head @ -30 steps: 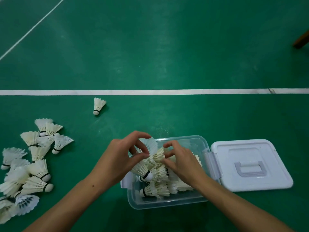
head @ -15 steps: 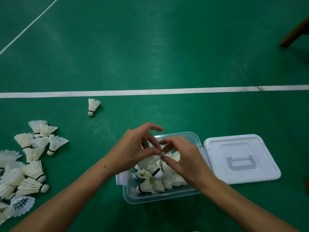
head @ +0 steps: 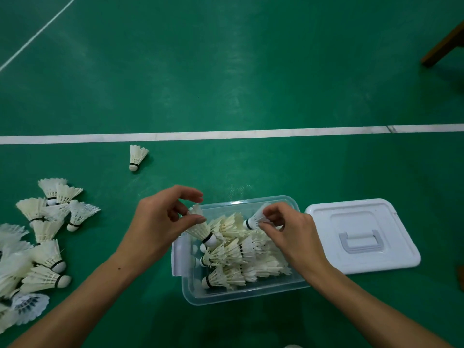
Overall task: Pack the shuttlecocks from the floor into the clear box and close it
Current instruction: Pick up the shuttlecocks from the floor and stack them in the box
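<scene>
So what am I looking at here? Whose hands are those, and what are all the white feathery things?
The camera sits on a person's head and looks down, so you see their own two arms. The floor is a green sports court with white lines. The white feathery things are shuttlecocks, the birdies you hit in badminton. A pile of shuttlecocks lies on the left, and one lone shuttlecock lies near the line. In the middle is a clear box, already partly filled. Its white lid lies flat beside it on the right. The left hand pinches one shuttlecock over the box, and the right hand pinches another shuttlecock.
</scene>
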